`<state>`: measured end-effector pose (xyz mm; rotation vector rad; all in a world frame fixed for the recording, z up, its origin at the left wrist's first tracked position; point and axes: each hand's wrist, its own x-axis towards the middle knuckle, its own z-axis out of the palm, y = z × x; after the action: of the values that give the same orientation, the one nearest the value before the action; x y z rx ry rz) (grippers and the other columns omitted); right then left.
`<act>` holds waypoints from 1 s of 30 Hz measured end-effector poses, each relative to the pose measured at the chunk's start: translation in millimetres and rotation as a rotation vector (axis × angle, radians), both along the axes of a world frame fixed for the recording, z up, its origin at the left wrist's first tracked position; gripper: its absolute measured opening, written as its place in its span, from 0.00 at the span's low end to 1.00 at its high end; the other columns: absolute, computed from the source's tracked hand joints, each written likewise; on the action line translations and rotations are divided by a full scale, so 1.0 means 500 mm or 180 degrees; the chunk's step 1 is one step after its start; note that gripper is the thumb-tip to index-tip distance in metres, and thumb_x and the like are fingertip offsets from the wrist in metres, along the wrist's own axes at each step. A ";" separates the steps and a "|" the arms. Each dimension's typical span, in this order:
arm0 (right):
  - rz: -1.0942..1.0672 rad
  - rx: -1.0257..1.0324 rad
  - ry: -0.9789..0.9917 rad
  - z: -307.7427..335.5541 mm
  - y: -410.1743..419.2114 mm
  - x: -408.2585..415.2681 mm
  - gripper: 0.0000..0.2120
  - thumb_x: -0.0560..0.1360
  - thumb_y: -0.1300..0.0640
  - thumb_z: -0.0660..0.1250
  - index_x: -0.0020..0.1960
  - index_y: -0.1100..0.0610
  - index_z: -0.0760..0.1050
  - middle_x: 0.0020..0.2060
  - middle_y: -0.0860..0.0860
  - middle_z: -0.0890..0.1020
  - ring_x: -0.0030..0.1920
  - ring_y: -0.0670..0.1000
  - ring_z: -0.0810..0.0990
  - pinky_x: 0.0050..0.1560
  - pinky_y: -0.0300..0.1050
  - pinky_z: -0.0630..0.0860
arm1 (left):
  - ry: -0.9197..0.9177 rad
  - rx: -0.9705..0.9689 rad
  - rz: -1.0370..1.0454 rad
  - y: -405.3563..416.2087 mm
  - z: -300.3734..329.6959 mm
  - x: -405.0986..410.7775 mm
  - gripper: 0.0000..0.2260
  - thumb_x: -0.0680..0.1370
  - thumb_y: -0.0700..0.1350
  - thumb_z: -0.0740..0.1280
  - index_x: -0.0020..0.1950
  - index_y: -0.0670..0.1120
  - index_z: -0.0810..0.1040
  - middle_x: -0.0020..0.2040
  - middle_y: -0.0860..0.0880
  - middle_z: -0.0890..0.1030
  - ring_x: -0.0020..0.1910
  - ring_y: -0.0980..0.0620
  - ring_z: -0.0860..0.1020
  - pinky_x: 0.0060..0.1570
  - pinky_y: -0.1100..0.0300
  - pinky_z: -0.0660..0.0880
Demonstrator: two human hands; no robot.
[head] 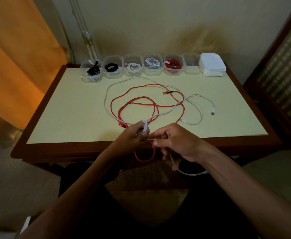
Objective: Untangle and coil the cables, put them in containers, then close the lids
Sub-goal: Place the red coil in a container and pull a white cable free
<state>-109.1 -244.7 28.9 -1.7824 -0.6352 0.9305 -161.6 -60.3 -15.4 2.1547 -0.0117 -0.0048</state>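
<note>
Here the left hand (138,133) grips a small coil of the white cable (107,94) wound round its fingers at the near edge of the table (63,109), while the right hand (174,142), just beside it, pinches the same cable, whose tail hangs below that hand over the lap. Beyond both hands the rest of the white cable sprawls across the tabletop, crossed and tangled with the red cable (141,99), one red loop drooping off the edge between the wrists. Along the far edge stand six tubs (191,66), five holding coiled cables, with the stacked lids (212,64) at their right end.
</note>
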 end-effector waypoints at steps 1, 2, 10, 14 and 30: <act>0.0013 0.0016 0.0039 0.002 0.000 0.002 0.12 0.79 0.67 0.64 0.61 0.64 0.79 0.37 0.56 0.82 0.29 0.47 0.75 0.32 0.41 0.76 | -0.0005 -0.0055 -0.0110 0.000 0.000 -0.001 0.07 0.82 0.37 0.58 0.49 0.36 0.73 0.40 0.46 0.75 0.35 0.60 0.72 0.37 0.69 0.71; 0.0010 0.0042 0.0074 0.002 0.000 0.004 0.13 0.79 0.67 0.63 0.62 0.63 0.79 0.38 0.55 0.83 0.28 0.46 0.74 0.30 0.40 0.74 | -0.0007 -0.0148 -0.0180 -0.001 -0.001 -0.003 0.07 0.83 0.37 0.58 0.48 0.35 0.72 0.38 0.47 0.75 0.34 0.60 0.73 0.36 0.69 0.71; -0.0715 -0.0142 -0.1330 -0.035 -0.011 0.031 0.11 0.76 0.57 0.72 0.59 0.56 0.81 0.49 0.51 0.84 0.27 0.43 0.78 0.28 0.36 0.73 | 0.0762 -0.2163 -0.0761 0.003 -0.004 -0.019 0.15 0.81 0.44 0.54 0.42 0.41 0.77 0.28 0.50 0.67 0.25 0.53 0.62 0.29 0.60 0.61; -0.0298 -0.0155 -0.0758 -0.045 -0.011 0.008 0.10 0.82 0.56 0.62 0.59 0.58 0.79 0.32 0.49 0.82 0.26 0.49 0.78 0.27 0.40 0.74 | 0.1172 -0.3229 -0.1172 -0.001 0.002 -0.028 0.22 0.83 0.41 0.45 0.42 0.43 0.77 0.29 0.53 0.69 0.23 0.55 0.55 0.28 0.58 0.55; -0.1402 -0.0217 -0.1117 -0.111 0.021 -0.020 0.13 0.82 0.56 0.62 0.45 0.61 0.80 0.31 0.55 0.81 0.27 0.49 0.79 0.29 0.43 0.76 | -0.0072 0.0709 0.1235 -0.077 -0.074 -0.050 0.11 0.84 0.47 0.54 0.45 0.47 0.71 0.33 0.53 0.75 0.29 0.55 0.75 0.27 0.64 0.70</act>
<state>-118.9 -234.2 -26.6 -2.0564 -0.3995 0.3469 -186.4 -98.7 -52.2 2.3453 0.4108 0.2536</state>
